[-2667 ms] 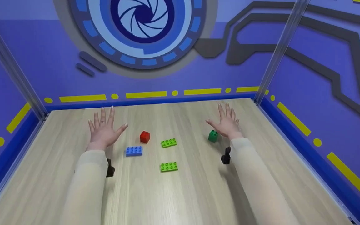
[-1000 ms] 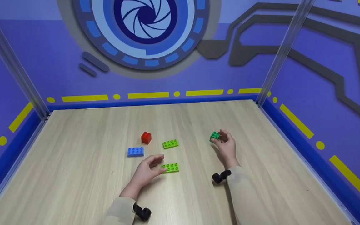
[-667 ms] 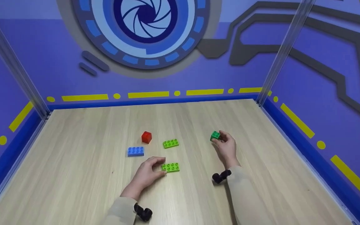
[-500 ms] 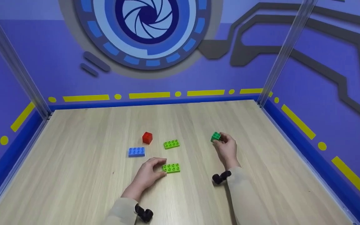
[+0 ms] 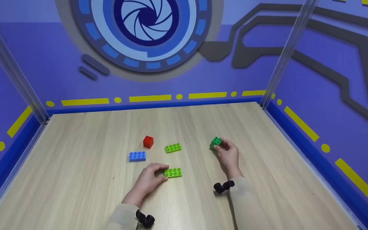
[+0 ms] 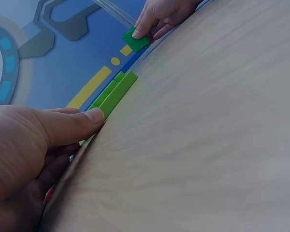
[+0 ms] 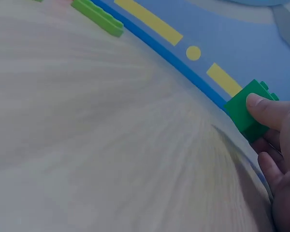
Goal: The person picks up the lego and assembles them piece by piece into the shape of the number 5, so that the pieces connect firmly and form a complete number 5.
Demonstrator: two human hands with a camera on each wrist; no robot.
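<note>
My left hand (image 5: 149, 179) has its thumb and fingers around the left end of the nearer lime green toy brick (image 5: 173, 172), pinching it where it lies flat on the table. In the left wrist view the thumb (image 6: 94, 116) presses the side of that brick. My right hand (image 5: 229, 156) pinches a dark green square brick (image 5: 215, 142) between thumb and fingers. The right wrist view shows this green brick (image 7: 246, 113) tilted, its studs facing up and to the right, with the thumb across its side.
A second lime green brick (image 5: 173, 148) lies behind the first. To the left are a blue brick (image 5: 137, 156) and a red cube-shaped brick (image 5: 148, 141). The wooden table (image 5: 85, 153) is enclosed by blue printed walls (image 5: 184, 80) at the back and sides.
Both hands, spread open over the table at first, came down to the bricks. The left closed on the nearer lime brick; the right gripped the dark green one, lately shifting it slightly left and tilting it.
</note>
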